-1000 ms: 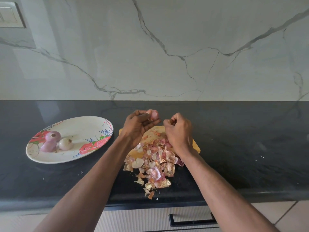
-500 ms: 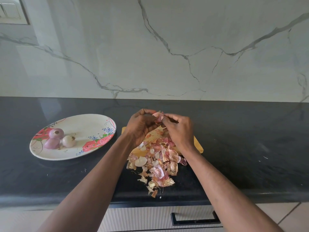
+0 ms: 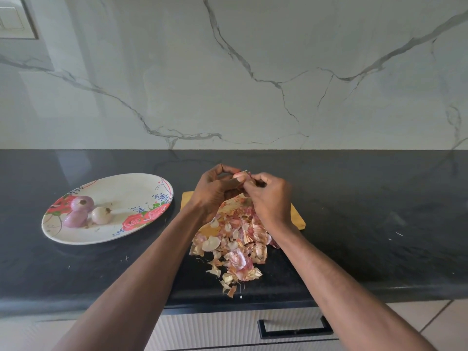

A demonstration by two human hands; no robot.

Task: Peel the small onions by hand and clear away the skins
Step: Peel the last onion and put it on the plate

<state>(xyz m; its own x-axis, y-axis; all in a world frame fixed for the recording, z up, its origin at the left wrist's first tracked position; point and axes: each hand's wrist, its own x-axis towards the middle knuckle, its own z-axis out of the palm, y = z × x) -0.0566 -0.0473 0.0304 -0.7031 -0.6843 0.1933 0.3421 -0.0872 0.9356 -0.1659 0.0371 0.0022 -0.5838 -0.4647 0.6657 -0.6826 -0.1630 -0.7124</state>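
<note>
A small pink onion [image 3: 239, 176] is held above the far end of a wooden cutting board [image 3: 297, 219]. My left hand [image 3: 215, 192] grips it from the left. My right hand [image 3: 271, 198] pinches a strip of its skin at the onion's right side. Under both hands a heap of pink and tan onion skins [image 3: 235, 244] covers the board and spills onto the black counter toward the front edge. Three peeled onions [image 3: 84, 211] lie together on the left side of a white oval plate [image 3: 131, 196] with red flowers.
The black stone counter [image 3: 367, 224] runs the full width, with a marble wall behind it. A wall switch [image 3: 15, 20] sits at top left. Below the counter's front edge is a drawer with a black handle [image 3: 295, 328].
My right hand, apart from the onion one second ago, has closed in on it and now pinches its skin. The left hand keeps its hold on the onion.
</note>
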